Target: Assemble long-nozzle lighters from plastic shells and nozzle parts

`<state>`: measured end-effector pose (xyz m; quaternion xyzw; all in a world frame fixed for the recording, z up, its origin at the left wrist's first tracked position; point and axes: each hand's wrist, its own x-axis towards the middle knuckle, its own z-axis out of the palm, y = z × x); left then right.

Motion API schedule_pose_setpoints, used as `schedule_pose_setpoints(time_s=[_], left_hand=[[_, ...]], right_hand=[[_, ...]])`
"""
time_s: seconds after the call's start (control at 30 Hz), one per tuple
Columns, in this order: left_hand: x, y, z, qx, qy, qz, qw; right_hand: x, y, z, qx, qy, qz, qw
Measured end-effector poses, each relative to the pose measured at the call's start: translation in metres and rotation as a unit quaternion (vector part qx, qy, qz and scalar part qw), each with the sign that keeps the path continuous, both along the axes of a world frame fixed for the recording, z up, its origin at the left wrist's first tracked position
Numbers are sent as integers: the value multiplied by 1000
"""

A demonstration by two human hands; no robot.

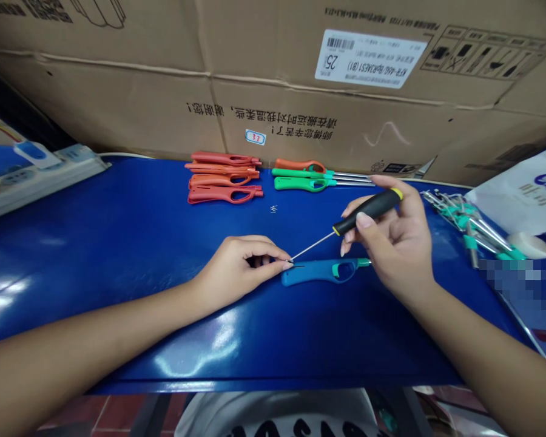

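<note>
My right hand [394,240] grips a screwdriver [368,212] by its black and yellow handle, the shaft slanting down to the left. At the tip, the thumb and fingertips of my left hand [246,264] are pinched together. Whatever small piece lies between them is too hidden to name. Just beneath the tip is the handle end of a blue gas lighter [309,273], lying flat on the table with a teal trigger in its loop. Its right end runs behind my right hand. Several tiny metal pieces, like screws [273,209], lie behind my left hand.
Red and orange lighter casings [225,193] lie at the back of the blue table [131,243]. Green and orange lighters [300,183] are beside them. Metal lighter tubes [477,224] are piled at right. A power strip [40,176] stands left, a cardboard box [155,91] behind.
</note>
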<state>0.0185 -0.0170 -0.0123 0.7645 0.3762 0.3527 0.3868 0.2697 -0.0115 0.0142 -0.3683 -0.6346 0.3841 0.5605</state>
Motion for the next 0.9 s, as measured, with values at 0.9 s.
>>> schedule_pose_setpoints(time_s=[0.9], left_hand=[[3, -1, 2, -18, -5, -6, 1000]], right_hand=[[-7, -8, 6, -6, 24, 0, 1000]])
